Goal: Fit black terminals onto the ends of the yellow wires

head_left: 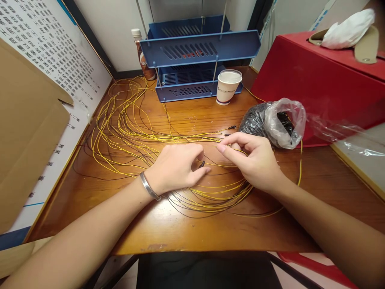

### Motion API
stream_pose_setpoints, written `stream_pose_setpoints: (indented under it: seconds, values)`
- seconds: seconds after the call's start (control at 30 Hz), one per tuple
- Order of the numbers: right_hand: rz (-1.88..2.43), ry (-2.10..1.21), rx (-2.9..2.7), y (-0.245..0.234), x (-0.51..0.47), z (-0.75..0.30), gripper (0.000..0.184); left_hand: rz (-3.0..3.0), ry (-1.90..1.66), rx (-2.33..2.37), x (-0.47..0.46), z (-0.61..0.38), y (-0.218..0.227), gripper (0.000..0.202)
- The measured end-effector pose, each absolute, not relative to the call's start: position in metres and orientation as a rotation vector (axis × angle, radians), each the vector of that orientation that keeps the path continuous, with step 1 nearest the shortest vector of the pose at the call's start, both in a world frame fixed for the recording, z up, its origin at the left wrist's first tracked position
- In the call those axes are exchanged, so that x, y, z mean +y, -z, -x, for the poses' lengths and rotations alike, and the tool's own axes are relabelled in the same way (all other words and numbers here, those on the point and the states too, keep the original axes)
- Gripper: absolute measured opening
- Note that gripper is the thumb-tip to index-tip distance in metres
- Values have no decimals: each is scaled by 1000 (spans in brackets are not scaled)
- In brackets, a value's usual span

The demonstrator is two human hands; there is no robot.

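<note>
My left hand (179, 166), with a metal bracelet at the wrist, is curled over the wires. A small black plug (201, 164) shows between its thumb and fingers. My right hand (255, 158) has thumb and forefinger pinched together on the thin end of a yellow wire (217, 146), which is partly hidden by the hand. Long yellow and black wires (210, 206) lie in loops under and between both hands. Beyond my right hand's fingertips, other wire ends carry black plugs (232, 127). A clear plastic bag (282, 138) of small black parts lies just behind my right hand.
A blue two-tier tray rack (201, 50) stands at the back, with a bottle (144, 60) beside it and a paper cup (227, 90) before it. A red box (288, 76) is at right. Cardboard (30, 132) leans at left. More wire (120, 116) spreads over the wooden desk (144, 237).
</note>
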State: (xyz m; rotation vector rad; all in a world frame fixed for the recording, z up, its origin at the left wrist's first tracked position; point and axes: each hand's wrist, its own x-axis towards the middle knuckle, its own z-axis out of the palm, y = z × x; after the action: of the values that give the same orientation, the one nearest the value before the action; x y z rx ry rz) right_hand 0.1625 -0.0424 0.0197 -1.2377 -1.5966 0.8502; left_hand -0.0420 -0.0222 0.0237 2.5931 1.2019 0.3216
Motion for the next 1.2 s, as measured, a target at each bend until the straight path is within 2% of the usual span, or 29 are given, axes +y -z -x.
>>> stream_pose_setpoints:
  seconds: [0.17, 0.27, 0.63, 0.93, 1.2]
  values:
    - [1247, -850, -1591, -20, -43, -162, 12, -2688, -294, 1156, -21, 43, -20, 16]
    - [1249, -844, -1593, -20, -43, -163, 13, -2686, -347, 1162, -20, 43, -17, 16]
    - [1250, -826, -1558, -20, -43, -163, 13, -2384, -994, 1042, -17, 40, -16, 6]
    - [1254, -829, -1562, -21, -43, -163, 12, -2321, -1168, 968, -16, 39, -17, 15]
    - [1256, -840, -1565, -21, -43, -163, 13, -2281, -1146, 1039, -19, 38, -19, 13]
